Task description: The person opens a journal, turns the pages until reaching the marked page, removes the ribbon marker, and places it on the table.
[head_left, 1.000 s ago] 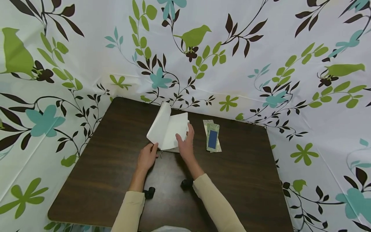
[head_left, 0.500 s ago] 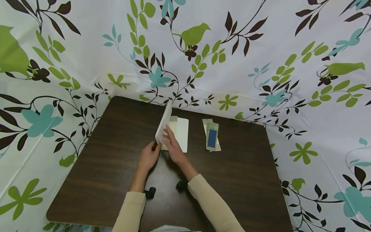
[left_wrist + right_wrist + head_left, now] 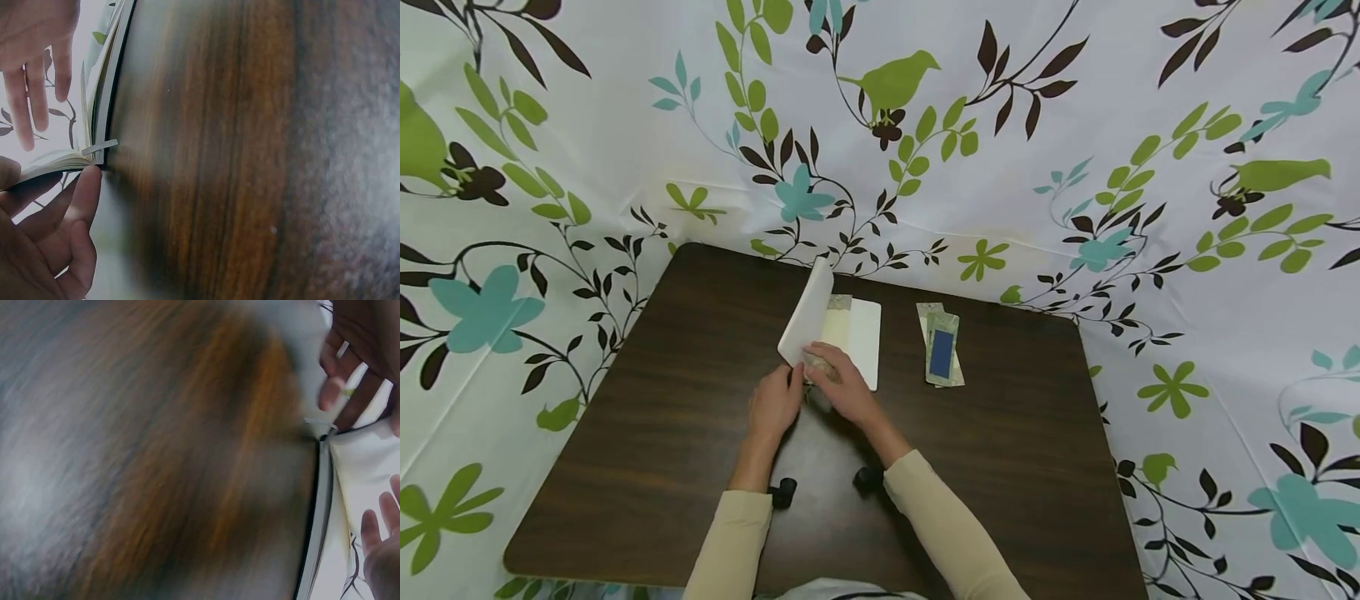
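An open notebook with white pages lies near the table's far side. Its left part is tilted up, and my left hand grips it at the near corner, thumb above and fingers beneath in the left wrist view. My right hand reaches over the notebook near the spine, its fingers fairly straight in the left wrist view. Between the pages lies a cream strip with a patterned end, partly hidden by my right hand. A thin ribbon sticks out at the spine.
Right of the notebook lie overlapping pale patterned slips, the top one with a blue rectangle. The dark wood table meets a leaf-and-bird patterned curtain behind. Black wrist cameras sit on both wrists.
The pages on the right were swung up to the left, exposing the cream strip. The raised part then leaned further left, and my right hand came down toward the near end of the spine.
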### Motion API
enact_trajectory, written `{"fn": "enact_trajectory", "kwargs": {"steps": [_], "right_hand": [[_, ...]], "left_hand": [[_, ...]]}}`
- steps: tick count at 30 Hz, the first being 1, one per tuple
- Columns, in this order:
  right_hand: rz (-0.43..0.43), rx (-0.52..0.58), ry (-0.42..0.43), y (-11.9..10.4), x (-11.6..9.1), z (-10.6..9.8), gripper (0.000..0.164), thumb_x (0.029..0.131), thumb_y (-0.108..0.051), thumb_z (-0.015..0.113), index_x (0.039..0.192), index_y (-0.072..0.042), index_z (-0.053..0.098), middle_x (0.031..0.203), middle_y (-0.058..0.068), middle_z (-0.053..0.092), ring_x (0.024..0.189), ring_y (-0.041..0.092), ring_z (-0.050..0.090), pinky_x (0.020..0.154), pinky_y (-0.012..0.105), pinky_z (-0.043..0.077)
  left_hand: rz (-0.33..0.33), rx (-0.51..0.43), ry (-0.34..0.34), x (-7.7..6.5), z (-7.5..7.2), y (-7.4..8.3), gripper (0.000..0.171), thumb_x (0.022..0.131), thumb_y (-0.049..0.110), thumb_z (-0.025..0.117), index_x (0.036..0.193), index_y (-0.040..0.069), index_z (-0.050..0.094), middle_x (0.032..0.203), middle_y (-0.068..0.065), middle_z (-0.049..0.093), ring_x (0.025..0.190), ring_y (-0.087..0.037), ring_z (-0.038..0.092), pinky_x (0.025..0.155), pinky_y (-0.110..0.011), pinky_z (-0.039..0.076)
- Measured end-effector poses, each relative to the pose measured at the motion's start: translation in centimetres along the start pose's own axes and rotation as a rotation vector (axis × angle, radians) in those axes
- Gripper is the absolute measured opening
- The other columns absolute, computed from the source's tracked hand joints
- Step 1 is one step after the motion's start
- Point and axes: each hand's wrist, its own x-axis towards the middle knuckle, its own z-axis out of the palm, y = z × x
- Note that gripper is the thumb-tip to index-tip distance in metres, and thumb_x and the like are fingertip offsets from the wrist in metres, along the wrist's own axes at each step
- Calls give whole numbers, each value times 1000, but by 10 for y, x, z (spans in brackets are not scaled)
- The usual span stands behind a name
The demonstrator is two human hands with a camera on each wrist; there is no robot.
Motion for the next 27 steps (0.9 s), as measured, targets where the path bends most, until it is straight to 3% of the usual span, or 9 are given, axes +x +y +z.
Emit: {"fn": "enact_trajectory", "kwargs": {"steps": [6,11,17,22,27], "right_hand": [[134,-45,230,27,6,-9,36,100,-25,63,133,-13,61,139,5,55,126,26,52,99,49,46],[279,47,371,37,8,-18,45,97,-22,66,138,-7,53,135,16,55,118,33,58,93,48,51],[433,154,362,47,3,-18,60,95,-22,67,147,-8,40,138,23,50,121,35,56,94,48,50],[467,199,359,45,2,-15,62,95,-22,68,148,-10,38,133,22,56,116,32,61,90,45,52],[486,251,354,44,7,-16,63,95,-21,69,148,-11,37,120,17,66,99,26,68,81,41,55]], "left_hand": [[1,30,3,1,-2,2,50,105,52,37,80,14,59,67,-6,60,58,-27,57,54,-44,41],[-2,27,2,-1,-1,-1,52,105,54,34,81,14,58,66,-6,57,56,-26,54,53,-42,38],[-31,44,-46,-7,1,-4,52,105,55,32,85,14,58,68,-5,55,58,-23,52,55,-40,36],[-41,50,-56,-7,1,-5,51,106,54,33,86,13,57,69,-6,55,58,-24,51,55,-39,35],[-30,56,-50,-3,0,-1,48,106,51,36,90,13,59,73,-7,59,63,-26,55,58,-43,38]]}}
